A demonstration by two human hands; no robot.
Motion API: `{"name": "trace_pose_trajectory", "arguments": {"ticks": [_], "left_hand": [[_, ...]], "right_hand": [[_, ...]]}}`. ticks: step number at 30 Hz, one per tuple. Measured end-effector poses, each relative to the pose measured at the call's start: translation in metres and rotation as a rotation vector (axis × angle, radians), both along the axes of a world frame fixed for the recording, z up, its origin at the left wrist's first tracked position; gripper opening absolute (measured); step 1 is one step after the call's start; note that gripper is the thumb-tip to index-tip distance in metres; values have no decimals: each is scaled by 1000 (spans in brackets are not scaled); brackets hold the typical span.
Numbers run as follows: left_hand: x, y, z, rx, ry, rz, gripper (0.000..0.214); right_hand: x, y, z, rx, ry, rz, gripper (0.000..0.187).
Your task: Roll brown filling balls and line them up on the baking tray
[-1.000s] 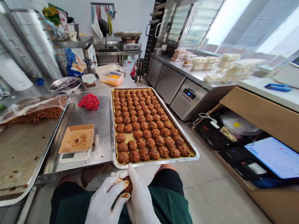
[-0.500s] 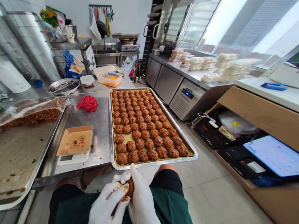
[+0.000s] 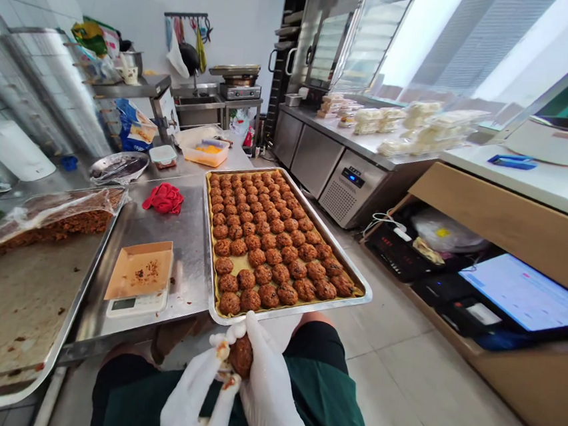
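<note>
A brown ball of crumbly, sticky-looking mix sits between my gloved hands, above my lap. My right hand cradles it, fingers curled around its far side. From the left, the finger and thumb tips of my left hand rest at its edge, the two held apart and smeared with brown. Both gloves are white. Just beyond my hands is a metal tray lined with yellowish paper. Rows of similar brown balls fill most of it, with a bare patch of liner near its left side.
Left of the tray, a cardboard box with crumbs stands on a white scale. A red cloth lies behind it. Far left, a larger tray holds loose brown mix under plastic film. A box with a screen stands right.
My left finger and thumb have spread and drawn back slightly left, showing more of the ball. It stays in my right hand. The view has shifted slightly.
</note>
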State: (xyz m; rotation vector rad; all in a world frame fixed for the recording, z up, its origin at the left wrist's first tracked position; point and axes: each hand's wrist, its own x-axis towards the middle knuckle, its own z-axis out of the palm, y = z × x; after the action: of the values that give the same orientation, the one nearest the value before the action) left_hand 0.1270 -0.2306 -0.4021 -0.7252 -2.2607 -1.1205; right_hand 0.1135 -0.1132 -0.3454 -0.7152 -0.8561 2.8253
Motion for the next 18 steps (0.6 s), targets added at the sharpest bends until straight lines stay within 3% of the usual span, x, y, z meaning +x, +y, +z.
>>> {"name": "trace_pose_trajectory", "arguments": {"ticks": [3, 6, 10, 14, 16, 18], "left_hand": [[4, -1, 3, -27, 0, 50, 36], [2, -3, 8, -79, 84, 72, 33], [-3, -2, 8, -148, 159, 24, 28], [-3, -3, -1, -118, 125, 10, 31], [-2, -6, -4, -106, 101, 16, 30], [-1, -10, -4, -141, 78, 37, 28]], "right_hand": [[5, 2, 2, -42, 36, 60, 34], [9, 7, 0, 44, 80, 181, 45], [2, 5, -7, 119, -12, 99, 48], [-4, 0, -6, -83, -24, -3, 38], [-1, 0, -4, -141, 4, 33, 35], [4, 2, -4, -65, 24, 106, 39]]}}
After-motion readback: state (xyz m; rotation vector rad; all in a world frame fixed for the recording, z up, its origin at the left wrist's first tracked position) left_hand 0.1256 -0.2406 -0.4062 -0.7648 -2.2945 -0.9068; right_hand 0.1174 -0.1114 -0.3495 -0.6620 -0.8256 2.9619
